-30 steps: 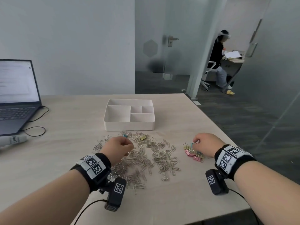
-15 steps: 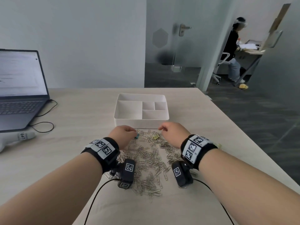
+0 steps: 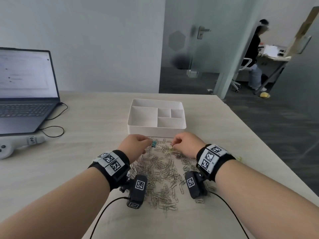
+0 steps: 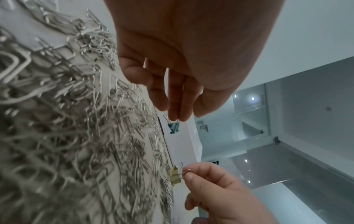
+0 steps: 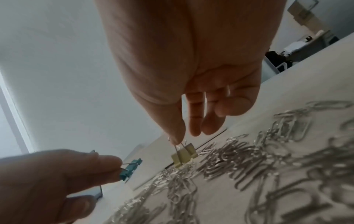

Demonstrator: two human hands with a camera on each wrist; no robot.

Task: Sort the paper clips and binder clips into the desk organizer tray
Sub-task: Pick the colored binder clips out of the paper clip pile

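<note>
A white desk organizer tray (image 3: 156, 130) with several bare compartments stands on the table beyond a spread of silver paper clips (image 3: 162, 171). My left hand (image 3: 136, 144) pinches the wire handle of a teal binder clip (image 3: 154, 143) (image 4: 174, 127) (image 5: 130, 169) just in front of the tray. My right hand (image 3: 185, 144) pinches the wire handle of a yellow binder clip (image 3: 171, 147) (image 5: 184, 154) (image 4: 175, 175), whose body hangs at the far edge of the paper clip pile. Both hands hover side by side near the tray's front wall.
An open laptop (image 3: 22, 94) with a black cable (image 3: 51, 130) sits at the far left, with a white controller (image 3: 15, 144) in front of it. The table's right edge (image 3: 259, 140) drops to dark carpet. A person sits at a desk behind a glass partition.
My right hand came from the binder clips at the right over to the pile's far edge and took the yellow clip. My left hand moved forward and lifted the teal clip.
</note>
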